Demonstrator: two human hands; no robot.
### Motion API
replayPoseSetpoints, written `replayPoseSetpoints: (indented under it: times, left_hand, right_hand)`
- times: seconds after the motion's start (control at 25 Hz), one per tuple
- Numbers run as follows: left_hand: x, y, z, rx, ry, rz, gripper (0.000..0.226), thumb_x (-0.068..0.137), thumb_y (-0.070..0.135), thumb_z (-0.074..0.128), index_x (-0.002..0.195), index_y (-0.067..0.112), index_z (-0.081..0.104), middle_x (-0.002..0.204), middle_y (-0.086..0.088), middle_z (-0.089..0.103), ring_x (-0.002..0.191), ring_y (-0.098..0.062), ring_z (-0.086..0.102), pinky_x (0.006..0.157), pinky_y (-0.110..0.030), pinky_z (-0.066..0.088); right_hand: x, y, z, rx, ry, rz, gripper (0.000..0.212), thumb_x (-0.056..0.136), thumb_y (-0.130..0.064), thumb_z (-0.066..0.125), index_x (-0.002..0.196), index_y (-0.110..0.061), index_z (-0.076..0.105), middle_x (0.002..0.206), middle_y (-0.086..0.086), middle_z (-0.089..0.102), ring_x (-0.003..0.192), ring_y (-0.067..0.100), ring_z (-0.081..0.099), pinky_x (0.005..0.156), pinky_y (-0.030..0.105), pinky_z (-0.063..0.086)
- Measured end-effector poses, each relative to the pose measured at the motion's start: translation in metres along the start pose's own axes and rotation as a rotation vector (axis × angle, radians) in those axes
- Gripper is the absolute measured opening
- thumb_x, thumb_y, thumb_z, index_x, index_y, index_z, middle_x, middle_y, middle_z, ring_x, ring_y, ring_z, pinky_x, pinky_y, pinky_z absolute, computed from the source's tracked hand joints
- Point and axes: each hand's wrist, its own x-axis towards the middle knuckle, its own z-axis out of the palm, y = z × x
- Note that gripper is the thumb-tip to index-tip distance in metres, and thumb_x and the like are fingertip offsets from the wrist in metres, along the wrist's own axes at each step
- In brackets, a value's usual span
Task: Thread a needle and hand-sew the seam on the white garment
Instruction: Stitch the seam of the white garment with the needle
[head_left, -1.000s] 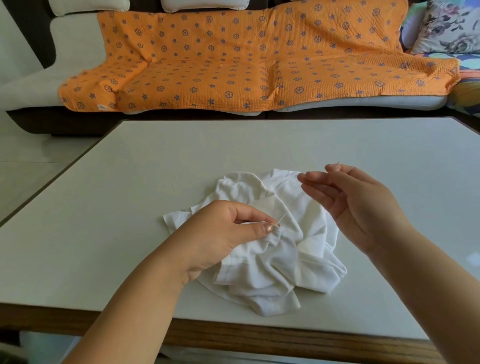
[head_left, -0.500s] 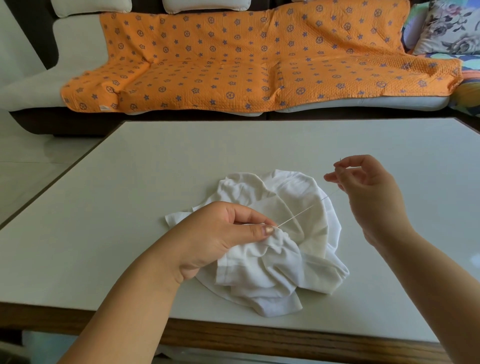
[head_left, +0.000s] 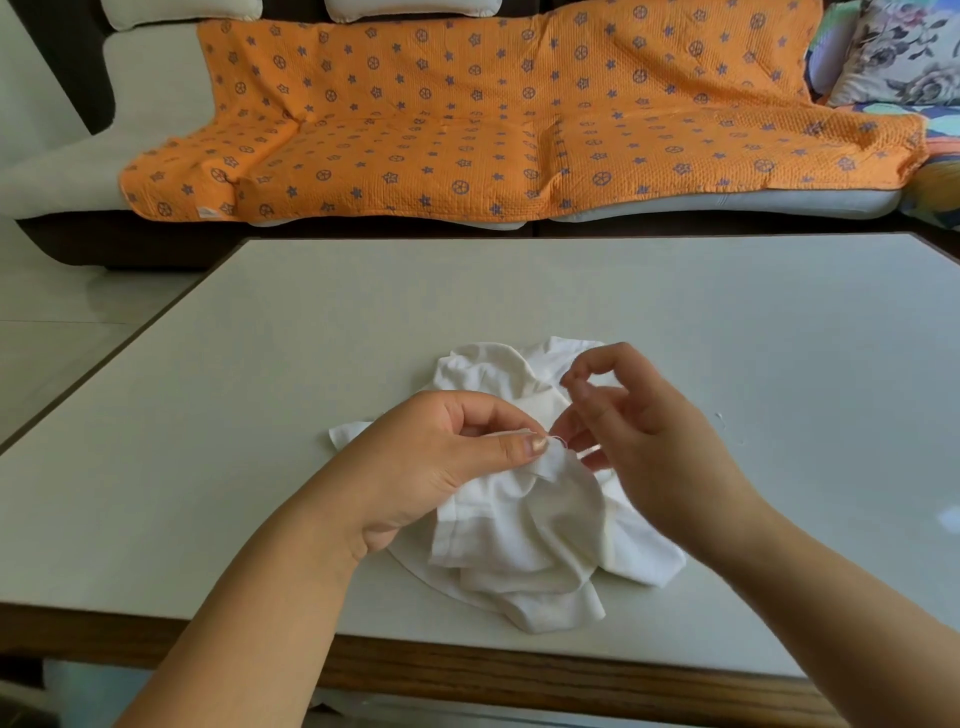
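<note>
A crumpled white garment lies on the table near the front edge. My left hand pinches a raised fold of it between thumb and forefinger. My right hand is close against that fold from the right, with curled fingers pinching a thin needle that shows only as a pale sliver. A short bit of white thread sticks out of the fold between the two hands.
The pale table has a wooden front edge. A sofa with an orange star-patterned blanket stands behind the table. Floral cushions sit at the far right.
My right hand had drawn the thread out up and to the right; it has now come back down and left to the pinched fold. The left hand kept its hold.
</note>
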Motion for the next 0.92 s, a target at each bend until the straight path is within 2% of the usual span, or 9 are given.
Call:
replayPoseSetpoints:
  times: [0.08,0.2,0.32,0.4,0.52,0.76,0.92]
  left_hand:
    - [0.000,0.000,0.000,0.008,-0.004,-0.005,0.018,0.075,0.027,0.073,0.089,0.016,0.076,0.091,0.001,0.077,0.089,-0.005,0.069,0.082,-0.014,0.049]
    - [-0.001,0.000,-0.005,0.008,0.013,-0.027,0.010,0.082,0.018,0.072,0.090,0.015,0.077,0.097,-0.005,0.077,0.095,-0.012,0.071,0.091,-0.022,0.049]
    - [-0.002,0.000,-0.009,0.005,0.035,-0.039,0.012,0.082,0.016,0.072,0.092,0.014,0.078,0.098,-0.007,0.077,0.099,-0.018,0.070,0.095,-0.029,0.050]
    - [-0.003,0.001,-0.010,-0.005,0.047,-0.039,0.014,0.078,0.019,0.073,0.090,0.014,0.078,0.095,-0.006,0.077,0.096,-0.017,0.070,0.091,-0.028,0.051]
    - [-0.004,0.003,-0.008,-0.026,0.062,-0.041,0.007,0.080,0.016,0.072,0.085,0.015,0.077,0.087,0.000,0.076,0.087,-0.009,0.069,0.084,-0.022,0.050]
    - [-0.001,0.002,-0.008,-0.015,0.090,-0.062,0.008,0.085,0.015,0.070,0.087,0.013,0.077,0.093,-0.003,0.077,0.093,-0.013,0.069,0.094,-0.029,0.050]
    - [-0.002,0.002,-0.008,-0.017,0.089,-0.070,0.006,0.084,0.017,0.073,0.088,0.014,0.077,0.093,-0.003,0.077,0.093,-0.014,0.069,0.095,-0.031,0.050]
  right_hand:
    - [-0.007,0.001,0.004,-0.057,-0.060,0.000,0.015,0.099,-0.026,0.051,0.087,-0.033,0.056,0.068,0.010,0.060,0.059,0.007,0.054,0.061,0.017,0.045]
    - [-0.009,0.000,-0.001,-0.071,-0.142,0.007,0.020,0.098,-0.023,0.053,0.089,-0.039,0.062,0.072,0.014,0.053,0.063,0.012,0.046,0.064,0.028,0.042]
    - [-0.010,-0.002,-0.006,-0.068,-0.208,0.039,0.021,0.095,-0.022,0.056,0.090,-0.038,0.069,0.067,0.006,0.047,0.066,0.016,0.043,0.065,0.030,0.037]
    - [-0.010,-0.002,-0.008,-0.067,-0.221,0.057,0.020,0.094,-0.022,0.057,0.090,-0.035,0.071,0.070,0.004,0.049,0.068,0.017,0.043,0.067,0.032,0.036]
    - [-0.011,-0.002,-0.009,-0.054,-0.229,0.073,0.021,0.093,-0.018,0.057,0.089,-0.032,0.072,0.075,0.012,0.054,0.070,0.018,0.045,0.069,0.035,0.036]
    - [-0.011,-0.002,-0.012,-0.009,-0.246,0.104,0.023,0.094,-0.013,0.057,0.088,-0.027,0.073,0.073,0.009,0.051,0.071,0.019,0.043,0.071,0.036,0.034]
    - [-0.010,0.000,-0.013,0.000,-0.267,0.126,0.022,0.094,-0.011,0.057,0.089,-0.026,0.074,0.078,0.010,0.055,0.073,0.018,0.045,0.073,0.035,0.036]
